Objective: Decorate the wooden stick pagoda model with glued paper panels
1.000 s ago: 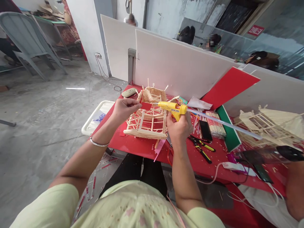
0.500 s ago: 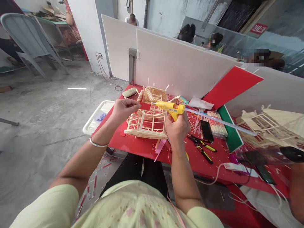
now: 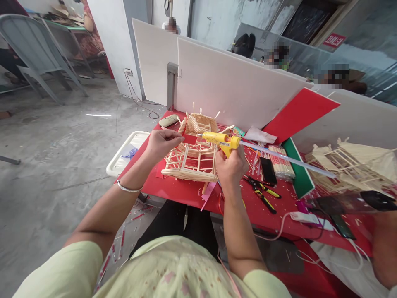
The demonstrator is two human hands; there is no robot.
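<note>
My right hand (image 3: 231,167) is wrapped around the grip of a yellow glue gun (image 3: 218,139), its nozzle pointing left. A long clear glue stick (image 3: 288,159) juts from the gun's back end. Between the pinched fingers of my left hand (image 3: 164,144) is a small red piece (image 3: 190,139), flat like paper or card, and the nozzle is close to its right end. Below both hands stands a model frame of thin wooden sticks (image 3: 189,174). Behind it sits a more closed-in stick part (image 3: 201,123). Whether the nozzle touches the red piece I cannot tell.
On the red table (image 3: 182,195) lie pliers (image 3: 262,192), a black phone (image 3: 268,170), a bundle of sticks (image 3: 281,163) and a grey-green case (image 3: 169,120). White boards (image 3: 232,82) stand behind. Another stick model (image 3: 347,165) and a person's arm (image 3: 384,248) are at right. A white stool (image 3: 118,165) is at left.
Both hands, the glue gun and the red piece keep nearly the same place. The whole view has shifted slightly, with things at the right appearing a little further left.
</note>
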